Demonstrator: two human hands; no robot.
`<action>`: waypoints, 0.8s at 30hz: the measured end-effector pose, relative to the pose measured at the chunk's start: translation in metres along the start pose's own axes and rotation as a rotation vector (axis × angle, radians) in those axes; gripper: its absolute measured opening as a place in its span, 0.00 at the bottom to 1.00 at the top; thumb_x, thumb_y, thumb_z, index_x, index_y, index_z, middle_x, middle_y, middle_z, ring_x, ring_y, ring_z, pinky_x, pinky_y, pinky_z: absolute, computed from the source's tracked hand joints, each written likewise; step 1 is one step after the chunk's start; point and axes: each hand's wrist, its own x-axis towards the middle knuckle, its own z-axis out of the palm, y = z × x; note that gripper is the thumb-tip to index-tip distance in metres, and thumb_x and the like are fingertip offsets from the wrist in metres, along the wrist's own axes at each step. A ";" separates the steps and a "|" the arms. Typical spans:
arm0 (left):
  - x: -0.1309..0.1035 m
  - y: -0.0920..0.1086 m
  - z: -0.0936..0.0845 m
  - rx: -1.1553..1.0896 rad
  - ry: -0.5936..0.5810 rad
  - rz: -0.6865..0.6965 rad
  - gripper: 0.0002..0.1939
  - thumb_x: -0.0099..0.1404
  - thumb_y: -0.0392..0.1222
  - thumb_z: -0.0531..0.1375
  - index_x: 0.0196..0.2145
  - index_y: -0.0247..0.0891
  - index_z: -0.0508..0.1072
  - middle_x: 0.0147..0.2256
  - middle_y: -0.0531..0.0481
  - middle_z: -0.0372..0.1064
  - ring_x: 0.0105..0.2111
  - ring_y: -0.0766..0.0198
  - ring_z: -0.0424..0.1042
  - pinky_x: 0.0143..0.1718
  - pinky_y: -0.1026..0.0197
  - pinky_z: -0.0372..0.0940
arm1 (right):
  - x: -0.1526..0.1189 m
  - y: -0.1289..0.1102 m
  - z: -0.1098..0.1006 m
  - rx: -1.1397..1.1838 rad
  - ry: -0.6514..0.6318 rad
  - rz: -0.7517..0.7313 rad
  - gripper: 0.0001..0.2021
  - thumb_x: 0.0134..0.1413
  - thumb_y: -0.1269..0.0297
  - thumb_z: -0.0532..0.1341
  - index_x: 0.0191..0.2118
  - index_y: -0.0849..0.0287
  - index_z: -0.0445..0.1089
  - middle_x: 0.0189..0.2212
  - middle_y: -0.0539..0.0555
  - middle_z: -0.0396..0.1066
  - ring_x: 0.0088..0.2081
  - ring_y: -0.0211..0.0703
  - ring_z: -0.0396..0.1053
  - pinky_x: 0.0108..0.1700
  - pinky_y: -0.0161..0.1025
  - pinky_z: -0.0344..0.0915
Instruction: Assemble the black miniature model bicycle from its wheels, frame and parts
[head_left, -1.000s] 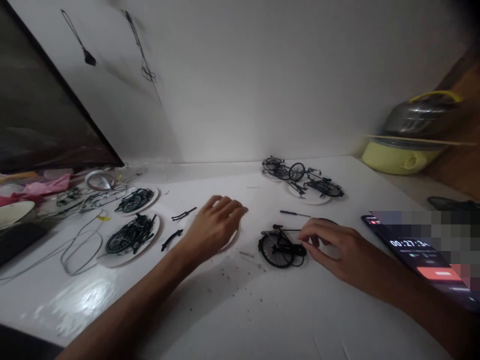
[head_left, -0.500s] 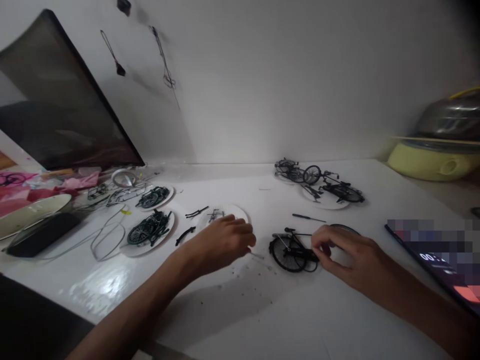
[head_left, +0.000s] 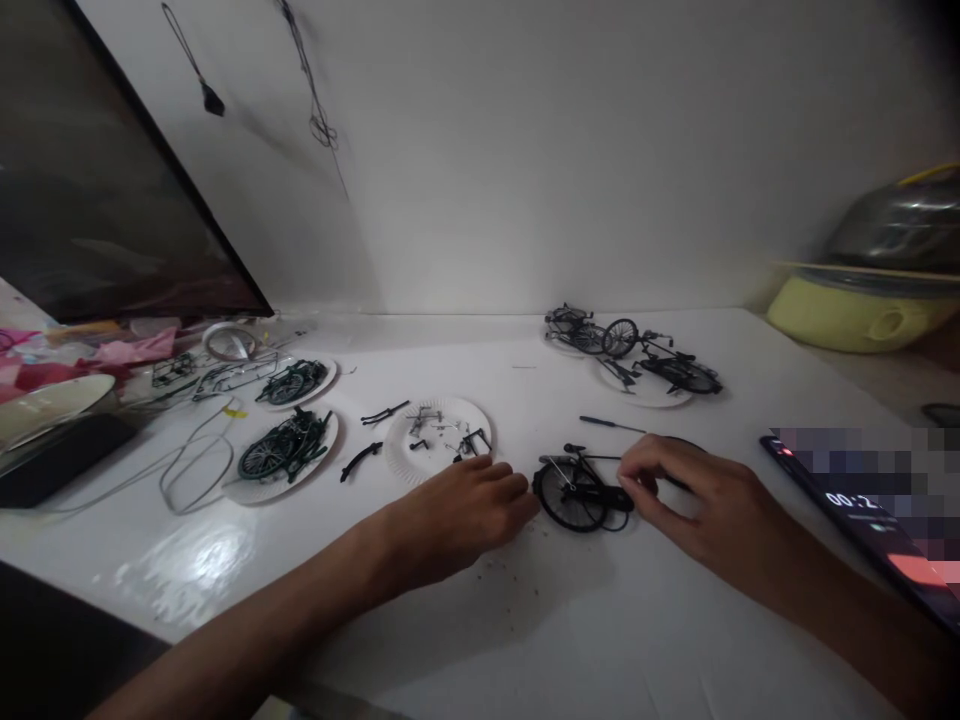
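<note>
A small black model bicycle [head_left: 576, 492] lies on its side on the white table, its rear wheel to the left. My right hand [head_left: 694, 495] is closed in a pinch, thumb and forefinger on the front part of its frame. A dark wheel behind that hand is mostly covered. My left hand [head_left: 472, 515] hovers beside the rear wheel with fingers curled; what they hold, if anything, is hidden. Just beyond it is a paper plate [head_left: 401, 455] with small silver and black parts. Two black curved pieces, including a mudguard-like strip [head_left: 361, 460], lie left of that plate.
A thin screwdriver [head_left: 611, 424] lies behind the bicycle. Plates with more bicycle parts stand at the left [head_left: 289, 470] and back right [head_left: 651, 397]. A phone [head_left: 847, 520] lies at the right, near a yellow pot [head_left: 855, 312]. A dark screen [head_left: 127, 200] stands at the left. Tiny bits dot the table.
My left hand has moved right, up to the rear wheel, uncovering more of the parts plate. My right hand stays at the bicycle. The whole view has shifted slightly.
</note>
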 end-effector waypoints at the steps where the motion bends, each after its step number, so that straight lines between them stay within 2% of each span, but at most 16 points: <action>1: 0.000 -0.001 0.000 -0.007 0.008 -0.002 0.05 0.69 0.28 0.54 0.36 0.34 0.66 0.35 0.48 0.67 0.33 0.61 0.66 0.37 0.58 0.63 | 0.000 -0.001 0.000 0.005 0.004 0.004 0.04 0.63 0.65 0.57 0.35 0.52 0.62 0.31 0.49 0.66 0.31 0.40 0.65 0.37 0.41 0.63; 5: 0.002 -0.007 0.000 -0.058 0.093 -0.004 0.04 0.71 0.31 0.53 0.39 0.34 0.68 0.38 0.45 0.69 0.38 0.60 0.67 0.40 0.58 0.63 | 0.001 -0.004 -0.002 -0.009 0.045 -0.003 0.04 0.62 0.65 0.57 0.35 0.52 0.62 0.30 0.48 0.66 0.31 0.40 0.66 0.36 0.41 0.63; 8: 0.002 -0.011 -0.004 -0.083 0.143 -0.004 0.06 0.72 0.32 0.52 0.39 0.34 0.69 0.38 0.46 0.70 0.38 0.61 0.67 0.41 0.58 0.63 | 0.001 -0.005 -0.002 -0.020 0.056 0.002 0.04 0.63 0.64 0.56 0.35 0.52 0.63 0.31 0.49 0.67 0.32 0.41 0.67 0.37 0.41 0.64; 16: -0.003 -0.012 -0.008 -0.009 0.062 0.004 0.09 0.73 0.31 0.50 0.36 0.34 0.68 0.35 0.48 0.69 0.33 0.62 0.65 0.38 0.57 0.62 | -0.001 0.002 -0.001 -0.022 0.061 0.034 0.02 0.61 0.64 0.59 0.36 0.52 0.65 0.32 0.48 0.69 0.34 0.40 0.68 0.37 0.41 0.64; 20: -0.002 -0.009 -0.010 -0.012 0.080 0.021 0.09 0.73 0.32 0.50 0.36 0.34 0.68 0.35 0.47 0.68 0.34 0.61 0.65 0.37 0.57 0.61 | -0.002 0.003 -0.001 -0.016 0.070 0.056 0.02 0.61 0.63 0.60 0.36 0.52 0.65 0.33 0.48 0.69 0.35 0.39 0.68 0.38 0.40 0.65; 24: -0.003 -0.014 -0.011 -0.008 0.099 -0.012 0.10 0.74 0.33 0.50 0.36 0.33 0.68 0.34 0.49 0.67 0.33 0.63 0.64 0.37 0.58 0.61 | -0.001 0.003 0.000 -0.019 0.069 0.049 0.02 0.61 0.64 0.60 0.36 0.52 0.65 0.32 0.47 0.69 0.34 0.39 0.68 0.37 0.40 0.65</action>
